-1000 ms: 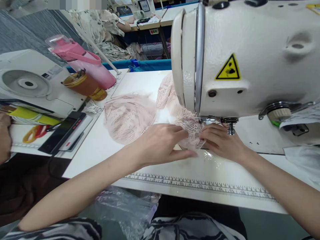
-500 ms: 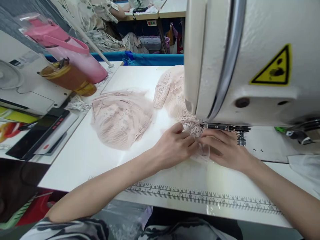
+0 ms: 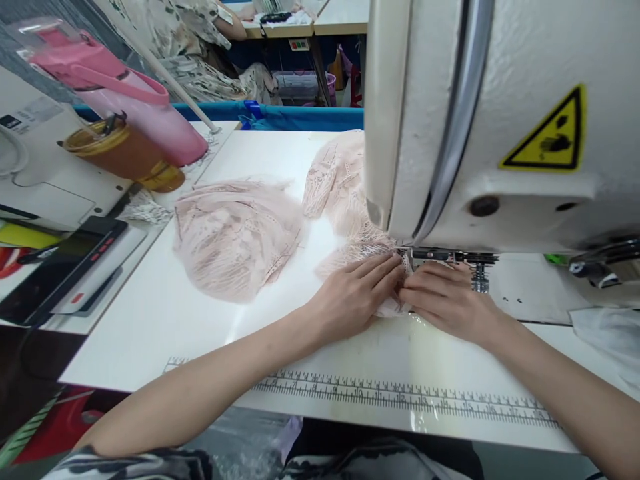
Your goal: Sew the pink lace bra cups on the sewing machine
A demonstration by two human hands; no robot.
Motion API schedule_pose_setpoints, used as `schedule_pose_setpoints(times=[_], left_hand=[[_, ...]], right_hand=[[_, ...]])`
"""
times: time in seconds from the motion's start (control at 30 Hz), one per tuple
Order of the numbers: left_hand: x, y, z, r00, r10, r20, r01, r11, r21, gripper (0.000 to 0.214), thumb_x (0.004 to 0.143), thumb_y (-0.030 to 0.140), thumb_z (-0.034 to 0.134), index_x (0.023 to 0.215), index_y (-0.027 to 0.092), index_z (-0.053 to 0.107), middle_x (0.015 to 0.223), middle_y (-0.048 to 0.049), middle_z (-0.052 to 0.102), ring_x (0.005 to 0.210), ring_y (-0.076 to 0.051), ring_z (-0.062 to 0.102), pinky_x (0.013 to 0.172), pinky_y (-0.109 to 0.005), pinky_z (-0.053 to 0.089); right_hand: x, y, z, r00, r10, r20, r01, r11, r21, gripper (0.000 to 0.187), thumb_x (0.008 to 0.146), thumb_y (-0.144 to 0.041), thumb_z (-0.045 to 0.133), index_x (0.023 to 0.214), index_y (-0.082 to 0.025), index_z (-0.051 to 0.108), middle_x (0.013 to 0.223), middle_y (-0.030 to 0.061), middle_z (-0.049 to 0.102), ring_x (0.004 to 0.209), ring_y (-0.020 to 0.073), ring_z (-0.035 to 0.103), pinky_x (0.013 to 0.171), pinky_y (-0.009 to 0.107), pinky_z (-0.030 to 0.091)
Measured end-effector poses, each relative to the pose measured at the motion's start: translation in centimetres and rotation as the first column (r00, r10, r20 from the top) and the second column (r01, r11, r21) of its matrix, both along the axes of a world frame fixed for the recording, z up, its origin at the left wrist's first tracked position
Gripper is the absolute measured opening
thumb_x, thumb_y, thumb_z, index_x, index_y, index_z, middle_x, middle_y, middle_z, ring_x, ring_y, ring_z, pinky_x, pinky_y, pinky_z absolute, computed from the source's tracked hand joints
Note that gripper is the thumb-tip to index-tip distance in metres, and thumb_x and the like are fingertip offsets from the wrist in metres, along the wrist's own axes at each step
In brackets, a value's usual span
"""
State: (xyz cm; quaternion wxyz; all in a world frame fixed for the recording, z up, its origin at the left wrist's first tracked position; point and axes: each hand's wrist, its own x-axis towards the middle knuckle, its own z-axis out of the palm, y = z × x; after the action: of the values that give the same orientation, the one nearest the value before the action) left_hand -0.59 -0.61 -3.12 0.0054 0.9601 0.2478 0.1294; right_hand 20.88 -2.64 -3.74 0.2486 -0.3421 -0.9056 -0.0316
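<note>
Pale pink lace fabric (image 3: 350,253) lies under the head of a white sewing machine (image 3: 425,120) and trails back along its left side. My left hand (image 3: 357,293) rests flat on this lace, fingers stretched toward the needle area. Just right of it, my right hand (image 3: 445,293) has its fingers together on the lace edge, close to the presser foot (image 3: 407,257); its thumb is hidden. Another piece of pink lace (image 3: 237,240) sits apart on the table to the left.
A printed ruler strip (image 3: 400,397) runs along the front of the white table (image 3: 150,333). At left stand a pink bottle (image 3: 135,100), a brown cup (image 3: 120,157) and a black device (image 3: 65,267). Behind a blue cloth edge (image 3: 310,119), another person's arm (image 3: 233,25) shows.
My left hand has gone from bent, pinching fingers to lying flat on the lace. My right fingers have drawn closer together. More lace shows spread beside the left hand; the view shifted slightly.
</note>
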Motion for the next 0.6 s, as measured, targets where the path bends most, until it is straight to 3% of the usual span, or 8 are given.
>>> schedule_pose_setpoints(times=[0.13, 0.27, 0.37, 0.6], left_hand=[[-0.1, -0.1, -0.3, 0.999, 0.013, -0.037, -0.013, 1.000, -0.003, 0.045, 0.089, 0.018, 0.043, 0.133, 0.007, 0.046, 0.138, -0.0140, 0.049, 0.133, -0.025, 0.042, 0.104, -0.040, 0.046], [-0.1, -0.1, -0.2, 1.000, 0.014, -0.025, -0.014, 1.000, -0.007, 0.044, 0.087, 0.016, 0.047, 0.130, 0.008, 0.050, 0.139, -0.0139, 0.048, 0.132, -0.027, 0.043, 0.103, -0.041, 0.048], [-0.1, 0.0, -0.2, 1.000, 0.011, -0.019, -0.011, 1.000, -0.015, 0.042, 0.087, 0.017, 0.049, 0.128, 0.009, 0.052, 0.139, -0.0141, 0.048, 0.132, -0.027, 0.043, 0.100, -0.042, 0.050], [-0.1, 0.0, -0.1, 0.999, 0.017, -0.031, -0.017, 1.000, -0.008, 0.046, 0.087, 0.019, 0.050, 0.132, 0.008, 0.048, 0.140, -0.0146, 0.047, 0.133, -0.027, 0.042, 0.101, -0.041, 0.049]], right_hand=[[0.4, 0.0, -0.7, 1.000, -0.005, 0.028, 0.001, 0.991, 0.131, 0.017, 0.084, -0.008, 0.054, 0.090, -0.023, 0.060, 0.079, -0.0033, 0.063, 0.082, 0.0131, 0.057, 0.073, 0.028, 0.047], [0.7, 0.1, -1.2, 1.000, -0.003, -0.022, 0.003, 1.000, -0.006, 0.018, 0.084, -0.014, 0.052, 0.099, -0.022, 0.055, 0.101, 0.0009, 0.064, 0.093, 0.0136, 0.059, 0.076, 0.028, 0.047], [0.7, 0.3, -1.4, 1.000, -0.017, -0.021, 0.015, 0.996, -0.084, 0.015, 0.082, -0.016, 0.050, 0.096, -0.021, 0.054, 0.100, 0.0021, 0.065, 0.096, 0.0153, 0.060, 0.081, 0.031, 0.047], [0.7, 0.1, -1.1, 0.998, 0.009, -0.057, -0.013, 0.998, -0.061, 0.016, 0.085, -0.016, 0.052, 0.089, -0.026, 0.063, 0.093, -0.0007, 0.066, 0.093, 0.0154, 0.060, 0.079, 0.030, 0.047]])
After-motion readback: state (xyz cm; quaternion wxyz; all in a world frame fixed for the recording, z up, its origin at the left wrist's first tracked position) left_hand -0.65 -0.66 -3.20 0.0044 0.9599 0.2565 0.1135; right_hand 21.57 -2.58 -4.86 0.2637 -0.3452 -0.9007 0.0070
